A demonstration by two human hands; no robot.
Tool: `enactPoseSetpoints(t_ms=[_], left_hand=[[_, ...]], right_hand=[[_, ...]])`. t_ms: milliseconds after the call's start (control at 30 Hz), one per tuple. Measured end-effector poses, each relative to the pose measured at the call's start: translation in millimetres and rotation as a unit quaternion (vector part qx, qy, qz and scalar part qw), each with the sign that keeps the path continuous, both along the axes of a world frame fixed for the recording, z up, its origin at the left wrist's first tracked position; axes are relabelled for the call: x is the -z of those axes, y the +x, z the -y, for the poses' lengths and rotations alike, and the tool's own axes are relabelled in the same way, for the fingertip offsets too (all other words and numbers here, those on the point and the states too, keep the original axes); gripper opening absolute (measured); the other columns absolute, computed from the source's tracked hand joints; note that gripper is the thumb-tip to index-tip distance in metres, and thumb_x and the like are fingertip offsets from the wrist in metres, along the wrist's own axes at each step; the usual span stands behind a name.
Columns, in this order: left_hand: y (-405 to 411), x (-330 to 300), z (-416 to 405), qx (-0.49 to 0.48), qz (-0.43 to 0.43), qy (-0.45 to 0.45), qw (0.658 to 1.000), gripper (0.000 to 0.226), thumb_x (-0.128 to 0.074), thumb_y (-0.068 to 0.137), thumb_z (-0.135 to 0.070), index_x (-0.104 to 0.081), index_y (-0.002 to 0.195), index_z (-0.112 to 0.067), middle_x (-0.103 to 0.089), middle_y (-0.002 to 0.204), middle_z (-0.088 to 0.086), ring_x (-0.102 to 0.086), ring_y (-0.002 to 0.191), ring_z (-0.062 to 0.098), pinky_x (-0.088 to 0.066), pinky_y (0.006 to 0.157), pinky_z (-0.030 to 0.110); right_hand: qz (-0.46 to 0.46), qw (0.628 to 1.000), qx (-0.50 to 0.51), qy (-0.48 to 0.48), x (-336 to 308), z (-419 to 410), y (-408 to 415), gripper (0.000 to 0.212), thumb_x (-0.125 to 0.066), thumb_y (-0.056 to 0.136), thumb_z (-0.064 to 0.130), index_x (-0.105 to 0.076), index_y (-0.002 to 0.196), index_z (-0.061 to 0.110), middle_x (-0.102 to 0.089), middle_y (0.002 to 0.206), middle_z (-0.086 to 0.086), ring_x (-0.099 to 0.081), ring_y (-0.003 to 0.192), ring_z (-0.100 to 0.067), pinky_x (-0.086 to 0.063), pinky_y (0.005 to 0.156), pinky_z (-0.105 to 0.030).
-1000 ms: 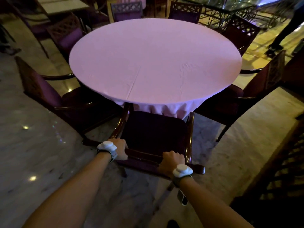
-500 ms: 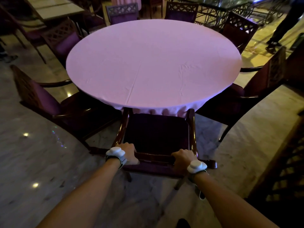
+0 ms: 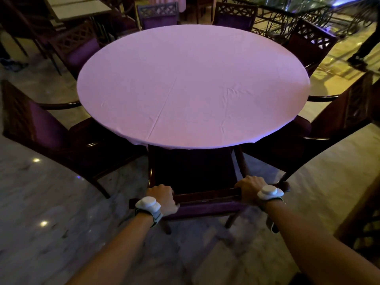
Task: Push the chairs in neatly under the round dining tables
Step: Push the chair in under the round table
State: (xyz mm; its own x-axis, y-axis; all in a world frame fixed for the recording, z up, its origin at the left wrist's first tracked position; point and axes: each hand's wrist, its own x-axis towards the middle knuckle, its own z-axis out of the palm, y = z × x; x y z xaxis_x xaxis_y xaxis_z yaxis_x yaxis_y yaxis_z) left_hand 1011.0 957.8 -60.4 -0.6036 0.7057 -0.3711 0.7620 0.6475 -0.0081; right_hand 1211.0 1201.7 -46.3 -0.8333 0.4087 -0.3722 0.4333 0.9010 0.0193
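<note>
A round table under a pink cloth fills the middle of the view. A dark wooden chair with a purple seat stands right in front of me, its seat front tucked under the cloth's near edge. My left hand grips the left end of the chair's top rail. My right hand grips the right end of the same rail. Both wrists wear white sensor bands.
Armchairs stand at the table's left and right, angled out. More chairs ring the far side. A person's legs are at the far right on the marble floor. Dark lattice furniture is close on my right.
The chair has slid forward toward the table, and its seat front now sits under the cloth. Both hands kept their hold on the rail and moved with it.
</note>
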Motion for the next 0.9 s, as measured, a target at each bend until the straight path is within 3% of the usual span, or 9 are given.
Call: enactPoseSetpoints(t_ms=[300, 467, 600, 767, 900], left_hand=[[9, 5, -49, 0.032, 0.005, 0.021, 0.999, 0.05, -0.06, 0.081, -0.065, -0.069, 0.108, -0.024, -0.071, 0.1, 0.002, -0.068, 0.096, 0.027, -0.054, 0.081, 0.037], [-24, 1, -39, 0.047, 0.009, 0.011, 0.999, 0.042, -0.061, 0.08, -0.065, -0.071, 0.1, -0.029, -0.071, 0.095, 0.0, -0.068, 0.093, 0.025, -0.051, 0.076, 0.035], [-61, -7, -26, 0.045, -0.002, -0.019, 0.999, 0.043, -0.062, 0.076, -0.068, -0.071, 0.101, -0.034, -0.071, 0.098, -0.002, -0.067, 0.094, 0.023, -0.051, 0.075, 0.034], [-84, -15, -23, 0.028, 0.002, -0.046, 0.999, 0.048, -0.065, 0.073, -0.065, -0.069, 0.112, -0.038, -0.072, 0.102, -0.005, -0.068, 0.097, 0.022, -0.053, 0.081, 0.035], [-80, -19, -26, 0.008, 0.013, -0.056, 0.998, 0.049, -0.068, 0.073, -0.064, -0.069, 0.109, -0.03, -0.07, 0.102, -0.002, -0.068, 0.093, 0.024, -0.051, 0.078, 0.035]], right_hand=[[0.009, 0.998, 0.05, 0.034, -2, -70, -12, 0.023, -0.064, 0.082, 0.049, -0.075, 0.094, 0.034, -0.073, 0.099, 0.001, -0.068, 0.094, -0.027, -0.049, 0.076, -0.033], [-0.016, 0.997, 0.071, 0.016, 2, -49, -28, 0.036, -0.067, 0.074, 0.056, -0.074, 0.092, 0.025, -0.072, 0.094, -0.001, -0.069, 0.093, -0.028, -0.04, 0.069, -0.03], [-0.026, 0.996, 0.081, -0.008, 6, -20, -49, 0.032, -0.067, 0.072, 0.048, -0.072, 0.093, 0.024, -0.071, 0.093, -0.002, -0.069, 0.09, -0.028, -0.042, 0.068, -0.031], [-0.025, 0.992, 0.094, -0.081, 5, -17, -59, 0.027, -0.067, 0.068, 0.04, -0.074, 0.09, 0.026, -0.059, 0.076, 0.004, -0.068, 0.084, -0.025, -0.043, 0.063, -0.028], [-0.015, 0.991, 0.114, -0.064, -1, -17, -57, 0.03, -0.065, 0.071, 0.039, -0.074, 0.095, 0.024, -0.066, 0.087, 0.001, -0.067, 0.085, -0.024, -0.043, 0.064, -0.028]])
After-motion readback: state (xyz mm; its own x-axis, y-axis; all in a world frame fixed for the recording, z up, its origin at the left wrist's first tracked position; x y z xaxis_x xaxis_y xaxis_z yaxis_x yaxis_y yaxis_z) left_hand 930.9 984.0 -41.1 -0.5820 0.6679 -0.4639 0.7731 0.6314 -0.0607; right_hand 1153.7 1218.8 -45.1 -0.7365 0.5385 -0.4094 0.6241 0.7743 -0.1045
